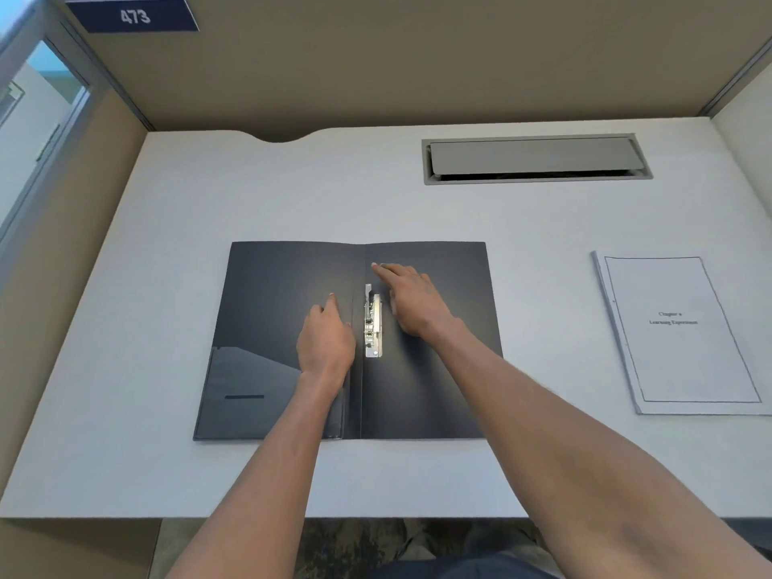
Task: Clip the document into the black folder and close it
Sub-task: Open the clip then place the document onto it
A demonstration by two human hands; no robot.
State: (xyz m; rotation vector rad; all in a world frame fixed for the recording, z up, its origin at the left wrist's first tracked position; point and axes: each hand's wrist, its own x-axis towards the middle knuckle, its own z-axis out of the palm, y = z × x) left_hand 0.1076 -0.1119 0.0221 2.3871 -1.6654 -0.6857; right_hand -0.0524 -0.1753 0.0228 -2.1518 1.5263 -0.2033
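Desk (292, 474) first: we are working at a pale cubicle surface, with a grey cable hatch (537, 158) set into it at the back right. Lying open and flat in the middle is the black folder (275, 311), both covers spread, a pocket showing on its left inner cover. Well apart from it, at the desk's right edge, the document (681, 332) is waiting face up, not yet touched. We are pressing our left hand (326, 340) palm down on the left cover just beside the spine, fingers loosely together and holding nothing; our right hand (411, 300) is lying flat on the right cover, fingers stretched forward, also empty. Between them the metal clip (373, 325) is sitting along the spine, and we cannot tell whether its lever is raised or locked. We are judging the risks so: the clip may be snapping down on a fingertip, or the pages may be sliding in crooked and getting clamped askew.
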